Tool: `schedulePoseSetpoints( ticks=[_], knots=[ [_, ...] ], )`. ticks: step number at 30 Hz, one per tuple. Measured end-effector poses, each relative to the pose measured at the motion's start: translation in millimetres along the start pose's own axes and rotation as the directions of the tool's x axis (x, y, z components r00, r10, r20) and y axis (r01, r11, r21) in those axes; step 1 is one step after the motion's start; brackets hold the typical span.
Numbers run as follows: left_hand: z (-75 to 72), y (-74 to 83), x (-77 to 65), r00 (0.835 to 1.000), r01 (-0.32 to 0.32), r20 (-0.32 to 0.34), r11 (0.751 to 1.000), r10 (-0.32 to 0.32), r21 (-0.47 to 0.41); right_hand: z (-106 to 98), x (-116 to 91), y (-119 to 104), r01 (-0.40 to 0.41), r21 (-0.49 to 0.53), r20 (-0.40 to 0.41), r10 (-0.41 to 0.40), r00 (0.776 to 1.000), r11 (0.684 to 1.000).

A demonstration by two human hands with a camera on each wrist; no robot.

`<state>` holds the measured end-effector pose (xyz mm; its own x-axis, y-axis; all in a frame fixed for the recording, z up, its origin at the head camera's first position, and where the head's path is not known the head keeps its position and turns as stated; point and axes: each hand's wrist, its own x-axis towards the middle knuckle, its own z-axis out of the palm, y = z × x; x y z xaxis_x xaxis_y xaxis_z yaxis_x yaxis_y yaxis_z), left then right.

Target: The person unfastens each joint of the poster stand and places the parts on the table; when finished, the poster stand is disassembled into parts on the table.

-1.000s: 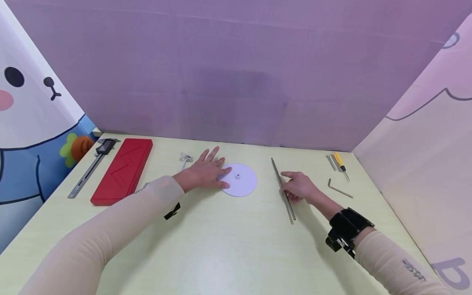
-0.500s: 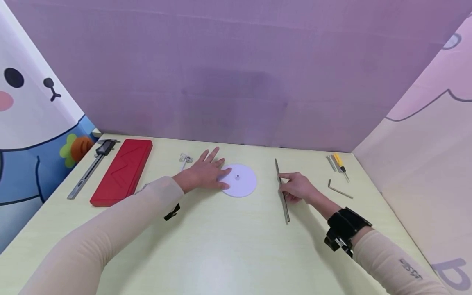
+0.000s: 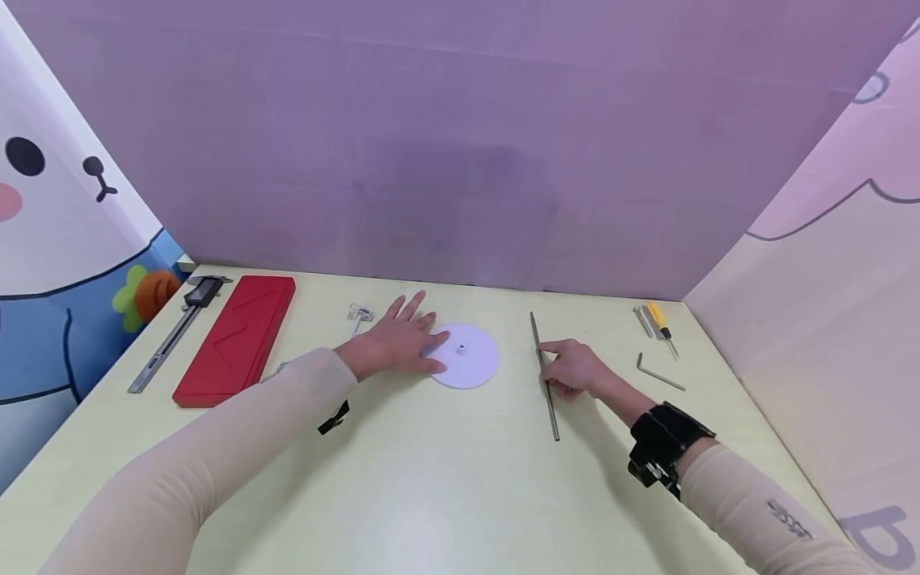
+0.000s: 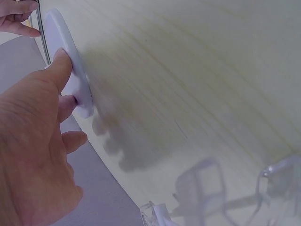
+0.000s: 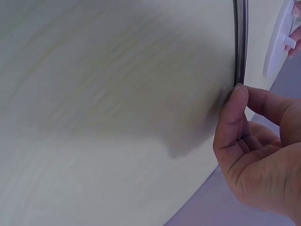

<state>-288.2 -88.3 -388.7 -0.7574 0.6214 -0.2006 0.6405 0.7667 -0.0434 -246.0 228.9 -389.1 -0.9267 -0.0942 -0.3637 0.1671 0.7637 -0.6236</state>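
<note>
My left hand (image 3: 395, 343) has its fingers spread, with the thumb and a finger touching the left edge of a round white disc (image 3: 474, 369). A small raised stub (image 3: 461, 349) stands at the disc's middle. To the right, my right hand (image 3: 577, 367) pinches a thin metal rod (image 3: 553, 415) between thumb and index finger, near the rod's middle. The rod lies on or very close to the table, pointing away from me. In the right wrist view, thumb and fingertip meet at the rod (image 5: 241, 42), and the fingers hide its far part.
At the left lie a digital caliper (image 3: 168, 343) and a red case (image 3: 235, 339). A clear plastic piece (image 3: 360, 312) sits behind my left wrist. To the right are an L-shaped hex key (image 3: 660, 374), a yellow screwdriver (image 3: 658, 319) and silver pieces (image 3: 644, 321). A purple wall backs the table.
My right hand has shifted slightly left and lowered the rod; its shadow, apart from it before, now merges with it. The left hand and the disc stay in place.
</note>
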Motion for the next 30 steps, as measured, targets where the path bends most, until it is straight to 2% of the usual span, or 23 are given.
schedulePoseSetpoints(
  ticks=[26, 30],
  knots=[
    [-2.5, 0.2, 0.8, 1.0, -0.007, -0.008, 1.0, 0.007, -0.007, 0.5, 0.7, -2.3, -0.017, 0.006, -0.005, 0.017, 1.0, 1.0],
    [-2.8, -1.7, 2.0, 1.0, -0.014, -0.007, 0.999, 0.014, -0.033, -0.9, -1.4, -3.0, -0.021, 0.018, -0.002, 0.021, 1.0, 1.0]
  ],
)
